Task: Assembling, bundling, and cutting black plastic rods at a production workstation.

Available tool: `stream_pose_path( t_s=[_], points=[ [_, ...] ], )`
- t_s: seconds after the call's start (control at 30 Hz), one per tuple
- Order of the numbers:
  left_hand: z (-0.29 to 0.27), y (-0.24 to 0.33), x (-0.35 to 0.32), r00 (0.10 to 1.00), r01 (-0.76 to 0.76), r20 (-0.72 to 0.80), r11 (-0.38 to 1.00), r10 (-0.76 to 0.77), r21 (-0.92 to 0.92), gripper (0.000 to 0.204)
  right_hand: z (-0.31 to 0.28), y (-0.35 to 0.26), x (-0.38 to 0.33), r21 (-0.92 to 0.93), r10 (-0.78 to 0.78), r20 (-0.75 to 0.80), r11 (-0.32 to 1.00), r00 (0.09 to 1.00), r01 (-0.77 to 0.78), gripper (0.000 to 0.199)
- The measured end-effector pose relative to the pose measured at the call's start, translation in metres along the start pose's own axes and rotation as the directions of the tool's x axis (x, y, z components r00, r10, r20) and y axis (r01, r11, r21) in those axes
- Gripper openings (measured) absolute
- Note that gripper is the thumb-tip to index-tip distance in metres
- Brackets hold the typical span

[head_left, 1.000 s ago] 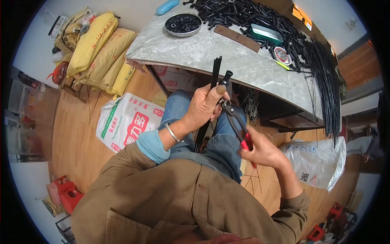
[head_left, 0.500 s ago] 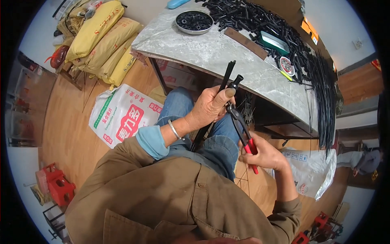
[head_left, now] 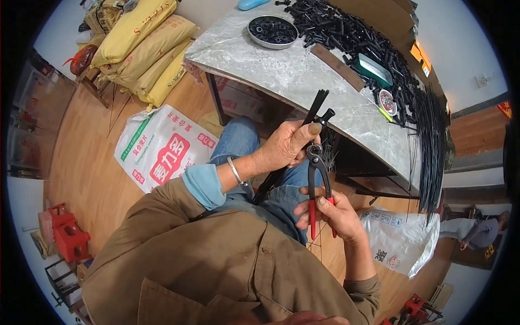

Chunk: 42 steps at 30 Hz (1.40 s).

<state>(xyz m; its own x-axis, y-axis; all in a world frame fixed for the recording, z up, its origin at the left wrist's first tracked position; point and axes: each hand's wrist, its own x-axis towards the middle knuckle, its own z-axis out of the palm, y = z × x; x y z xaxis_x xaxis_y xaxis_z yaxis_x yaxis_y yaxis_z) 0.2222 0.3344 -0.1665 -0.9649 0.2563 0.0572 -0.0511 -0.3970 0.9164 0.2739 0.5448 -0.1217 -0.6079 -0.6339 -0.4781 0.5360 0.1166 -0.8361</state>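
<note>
My left hand (head_left: pixel 284 145) is closed around a bundle of thin black rods (head_left: pixel 319 103) whose ends stick up above the fist. A short black tube-like piece (head_left: pixel 328 115) with a flared end stands beside them, under my thumb. In my right hand (head_left: pixel 340 216) is a pair of pincers (head_left: pixel 312 214) with red grips, its handles spread apart. The pincers' jaws are right below my left thumb, next to the tube piece. What the jaws touch there is too small to make out. Lower down, the rods run between my knees.
A grey marble-patterned table (head_left: pixel 271 76) bears a round dish of black rings (head_left: pixel 272 31), a heap of black tube pieces (head_left: pixel 346 32), a brown strip (head_left: pixel 338 67) and a green box (head_left: pixel 374 70). Long black rods (head_left: pixel 430 151) overhang its right edge. Yellow sacks (head_left: pixel 138 38) are stacked left.
The pincers' handles have gone from close together to spread wide, and my right fingers have loosened. The pincers now stand more upright. My left hand keeps its grip on the rods.
</note>
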Motion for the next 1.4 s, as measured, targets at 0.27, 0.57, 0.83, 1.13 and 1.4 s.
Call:
stream_pose_path(
  t_s=[0.27, 0.57, 0.83, 1.13, 1.4],
  points=[
    [-0.002, 0.000, 0.001, 0.997, 0.070, 0.028, 0.997, -0.069, -0.042, 0.060, -0.009, 0.003, 0.002, -0.064, 0.023, 0.027, 0.998, 0.999, -0.021, 0.048],
    [0.000, 0.002, 0.007, 0.996, 0.081, 0.045, 0.995, -0.078, -0.054, 0.061, 0.006, 0.025, 0.018, 0.036, 0.012, -0.033, 0.999, 0.999, -0.011, 0.042],
    [-0.009, -0.014, 0.030, 0.984, 0.090, -0.150, 0.995, -0.097, -0.050, 0.055, -0.030, 0.021, 0.046, -0.955, -0.725, -0.097, 0.260, 0.682, 0.141, 0.009],
    [-0.016, -0.034, 0.070, 0.975, 0.154, -0.173, 0.986, -0.141, 0.060, 0.060, -0.216, -0.124, 0.119, -0.859, -0.840, -0.417, 0.239, 0.346, -0.454, 0.020],
    [-0.026, -0.036, 0.076, 0.977, 0.184, -0.118, 0.981, -0.176, 0.058, 0.063, -0.254, -0.147, 0.154, -0.752, -0.646, -0.599, 0.249, 0.474, -0.611, 0.028]
  ],
)
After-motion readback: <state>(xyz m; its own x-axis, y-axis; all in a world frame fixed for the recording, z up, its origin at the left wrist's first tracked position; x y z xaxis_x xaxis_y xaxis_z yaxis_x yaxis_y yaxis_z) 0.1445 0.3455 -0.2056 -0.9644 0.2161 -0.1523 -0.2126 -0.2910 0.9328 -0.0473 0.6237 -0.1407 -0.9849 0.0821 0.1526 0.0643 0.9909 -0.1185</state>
